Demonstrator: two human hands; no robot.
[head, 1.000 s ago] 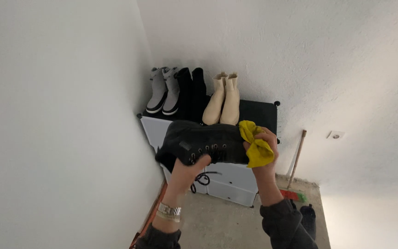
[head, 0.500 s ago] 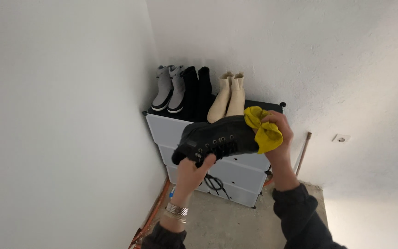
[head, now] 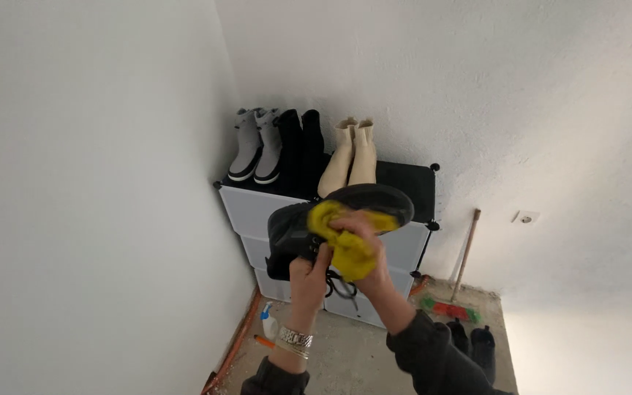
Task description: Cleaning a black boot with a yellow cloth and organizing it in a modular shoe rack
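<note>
My left hand (head: 310, 279) grips a black lace-up boot (head: 290, 232) from below, holding it up in front of me with its sole rim turned toward the right. Pressed against the boot's side is a crumpled yellow cloth (head: 344, 242), bunched in my right hand (head: 368, 252). Black laces dangle beneath the boot. A metal bracelet circles my left wrist.
A white cube shoe cabinet (head: 250, 211) with a black top stands in the corner. On it are grey boots (head: 257, 148), black boots (head: 301, 146) and cream boots (head: 350, 156). A broom (head: 459, 278), a spray bottle (head: 268, 322) and dark shoes (head: 474, 341) are on the concrete floor.
My right hand moved the yellow cloth from the boot's right end to its side. The boot tilted, its sole rim now facing up and right.
</note>
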